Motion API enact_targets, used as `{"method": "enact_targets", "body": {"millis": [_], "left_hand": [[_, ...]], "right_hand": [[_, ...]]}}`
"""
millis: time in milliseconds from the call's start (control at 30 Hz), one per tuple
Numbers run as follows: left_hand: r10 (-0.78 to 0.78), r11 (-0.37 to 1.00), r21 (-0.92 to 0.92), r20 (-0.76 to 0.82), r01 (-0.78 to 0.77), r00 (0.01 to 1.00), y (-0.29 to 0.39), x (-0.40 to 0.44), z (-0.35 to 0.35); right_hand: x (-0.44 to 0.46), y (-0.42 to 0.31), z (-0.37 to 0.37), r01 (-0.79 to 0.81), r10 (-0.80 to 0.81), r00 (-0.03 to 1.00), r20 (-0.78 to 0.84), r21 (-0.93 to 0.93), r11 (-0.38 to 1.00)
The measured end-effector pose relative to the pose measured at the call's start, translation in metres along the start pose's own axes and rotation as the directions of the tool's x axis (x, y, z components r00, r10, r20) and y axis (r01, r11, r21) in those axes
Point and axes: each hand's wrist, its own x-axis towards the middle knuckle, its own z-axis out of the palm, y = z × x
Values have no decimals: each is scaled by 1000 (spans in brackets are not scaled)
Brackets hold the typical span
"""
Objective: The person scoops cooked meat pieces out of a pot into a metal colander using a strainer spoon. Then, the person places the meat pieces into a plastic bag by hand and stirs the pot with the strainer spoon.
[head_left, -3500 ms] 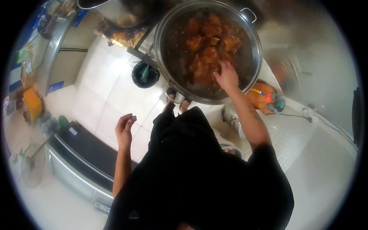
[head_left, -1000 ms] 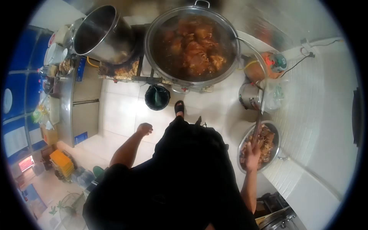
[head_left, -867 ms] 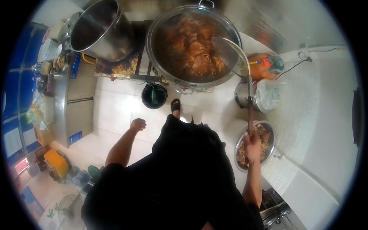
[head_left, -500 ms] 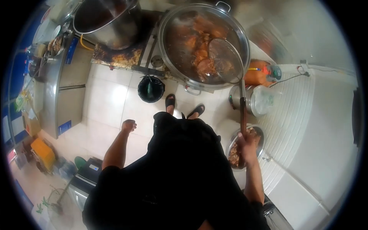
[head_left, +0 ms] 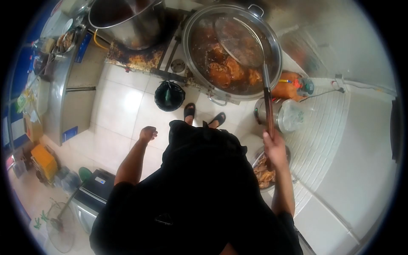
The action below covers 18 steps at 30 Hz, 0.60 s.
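Observation:
My right hand point(head_left: 275, 148) is wrapped round the long dark handle of a mesh skimmer point(head_left: 239, 40). The skimmer's round head lies over the far part of a wide steel pot point(head_left: 186, 55), partly covering the contents. Large browned pieces of meat point(head_left: 231, 72) sit in dark liquid in the pot. Below my right hand, a metal bowl holding more browned pieces point(head_left: 264, 176) is partly hidden by my forearm. My left hand point(head_left: 148, 134) hangs above the floor with its fingers curled in and nothing visible in them.
A tall pot of dark liquid point(head_left: 127, 27) stands on the stained stove at left. A black-lined bin point(head_left: 168, 96) is on the tiles near my feet. At right are an orange gas cylinder point(head_left: 284, 87) and a steel container point(head_left: 272, 114). A steel counter point(head_left: 63, 93) runs along the left.
The skimmer head has moved toward the pot's far side, uncovering meat nearer me. My right hand has moved forward with the handle. My left hand has shifted slightly forward and right.

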Motion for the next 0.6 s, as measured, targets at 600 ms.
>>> {"method": "enact_targets", "body": {"millis": [600], "left_hand": [[-107,994,4,-23,107,994,-24,-10,20]], "right_hand": [[13,29,-2,249,-292,956,16,-569,783]]}}
